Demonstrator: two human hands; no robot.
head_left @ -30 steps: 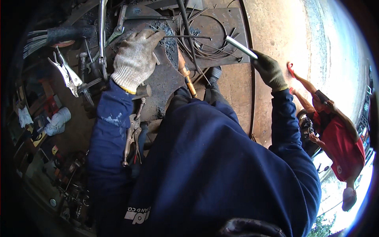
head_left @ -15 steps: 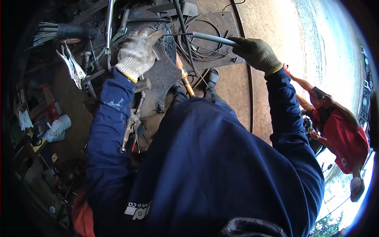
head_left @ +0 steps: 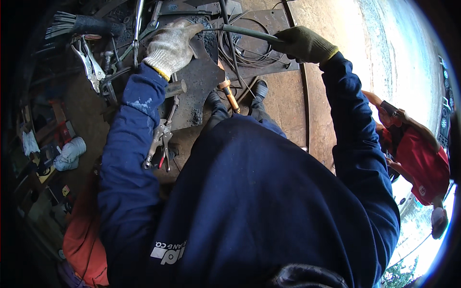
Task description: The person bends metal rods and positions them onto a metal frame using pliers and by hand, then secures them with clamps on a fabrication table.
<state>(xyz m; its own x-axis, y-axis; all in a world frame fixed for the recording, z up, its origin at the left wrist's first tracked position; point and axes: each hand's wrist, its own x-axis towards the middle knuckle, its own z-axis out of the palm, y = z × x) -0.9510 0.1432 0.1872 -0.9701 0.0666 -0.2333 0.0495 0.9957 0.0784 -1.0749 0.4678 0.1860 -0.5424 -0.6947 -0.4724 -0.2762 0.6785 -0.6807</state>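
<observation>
My left hand (head_left: 170,47), in a pale knitted glove, is closed at the far side of the bench, its fingertips at the end of a thin dark rod (head_left: 211,30). That rod runs into the end of a thicker grey tube (head_left: 249,31). My right hand (head_left: 305,44), in a darker glove, wraps round the tube's other end. The tube spans the gap between my hands, nearly level. Beneath lies a dark metal plate (head_left: 192,89), with a round metal bar end (head_left: 176,88) near my left wrist. Whether rod and tube are one piece, I cannot tell.
Coiled wire (head_left: 249,48) lies on a second plate, crossed by a dark cable (head_left: 230,48). Locking pliers (head_left: 89,65) and more pliers (head_left: 162,139) hang at the left. An orange-handled tool (head_left: 230,98) is near my feet. A person in red (head_left: 422,163) stands at the right.
Both hands have moved farther from me, the right one also slightly left, still holding the tube and rod. More of an orange garment shows at the lower left.
</observation>
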